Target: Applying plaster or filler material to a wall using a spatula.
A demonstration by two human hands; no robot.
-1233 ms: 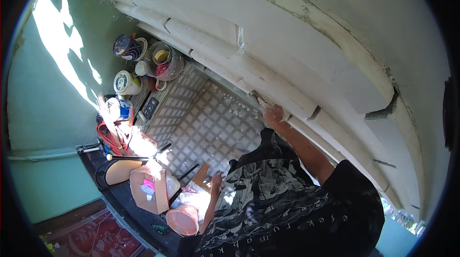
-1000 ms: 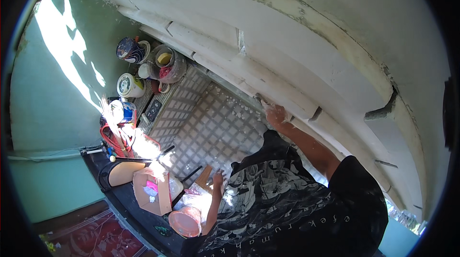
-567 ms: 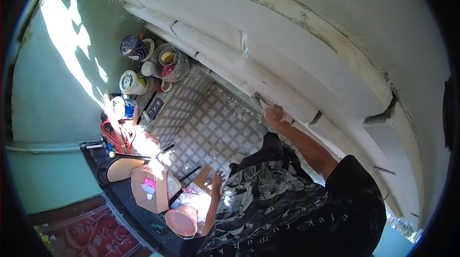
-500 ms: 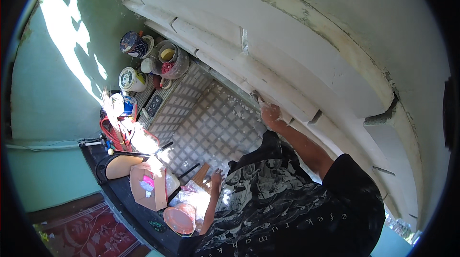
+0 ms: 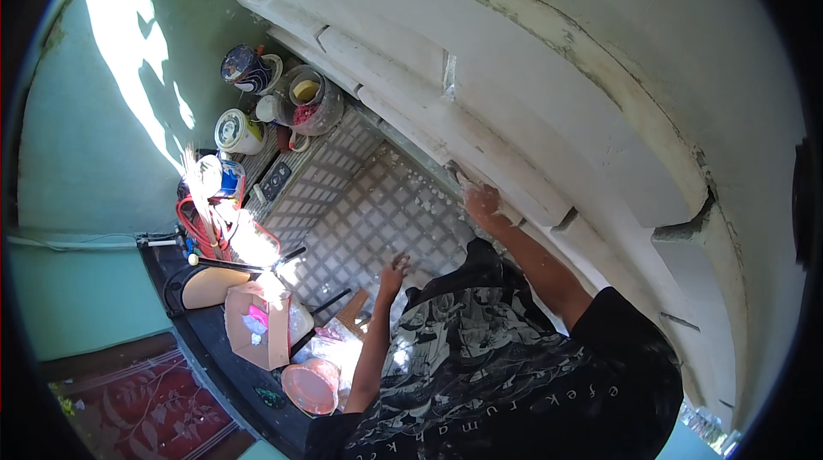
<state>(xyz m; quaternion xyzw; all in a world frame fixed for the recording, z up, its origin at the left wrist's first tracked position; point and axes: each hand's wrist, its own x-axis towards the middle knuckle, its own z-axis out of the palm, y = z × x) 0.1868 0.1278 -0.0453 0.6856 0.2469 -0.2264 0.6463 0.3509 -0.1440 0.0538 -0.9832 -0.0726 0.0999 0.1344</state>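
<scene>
My right hand [image 5: 483, 201] reaches forward to the lower edge of the white stepped moulding [image 5: 506, 130]. Its fingers are closed on a small grey flat piece [image 5: 453, 168], pressed against the wall; its exact kind is too small to tell. White dust coats the fingers. My left hand [image 5: 394, 271] hangs over the checkered floor [image 5: 364, 211], fingers loosely apart, with nothing visible in it.
White crumbs litter the floor along the wall. Left of it stand paint cans [image 5: 242, 68], a clear bucket [image 5: 321, 113], a white-lidded tub [image 5: 237, 132] and red hose [image 5: 206, 233]. Nearer are a cardboard box [image 5: 276, 331] and an orange bucket [image 5: 310, 387] on a black seat.
My left hand has risen forward, away from the bags by the box, and now hangs over the floor. My right hand stays at about the same spot on the moulding.
</scene>
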